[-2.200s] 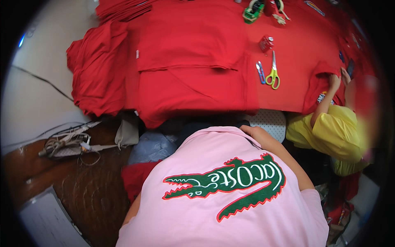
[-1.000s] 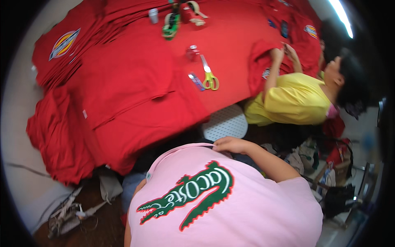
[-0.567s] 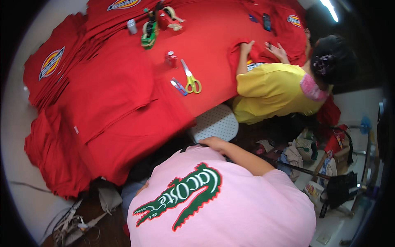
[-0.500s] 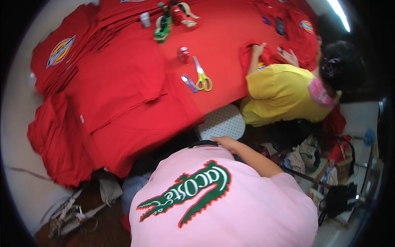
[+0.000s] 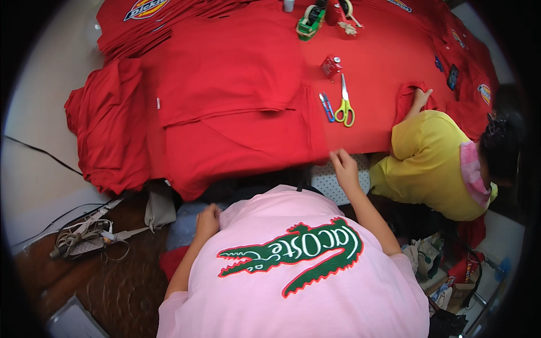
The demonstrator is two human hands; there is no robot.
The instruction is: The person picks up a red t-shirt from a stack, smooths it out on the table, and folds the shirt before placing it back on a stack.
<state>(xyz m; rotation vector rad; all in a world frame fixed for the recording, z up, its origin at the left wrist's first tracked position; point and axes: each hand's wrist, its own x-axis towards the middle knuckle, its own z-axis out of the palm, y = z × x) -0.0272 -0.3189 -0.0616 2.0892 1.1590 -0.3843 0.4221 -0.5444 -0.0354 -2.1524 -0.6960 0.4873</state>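
Observation:
My right hand (image 5: 345,167) is raised just off the table's front edge, above a white perforated stool seat. Its fingers look stretched and slightly apart, with nothing seen in them. My left hand (image 5: 208,219) is low at my left side, against the edge of my pink shirt (image 5: 293,225); its fingers are curled, and what they hold, if anything, is hidden. Folded red shirts (image 5: 236,73) lie stacked on the red-covered table in front of me. Right of them are yellow-handled scissors (image 5: 345,107), blue thread snips (image 5: 326,107) and a small red box (image 5: 331,66).
A co-worker in yellow (image 5: 434,152) bends over red cloth at the right. Tape dispensers (image 5: 310,22) stand at the back. A rumpled red pile (image 5: 110,124) hangs over the left table edge. Cables (image 5: 84,239) and a grey bag strap (image 5: 160,208) are at the lower left.
The view has swung left, so the table's things sit farther right. My right hand has lifted from beside my waist toward the table edge. My left hand has come into sight.

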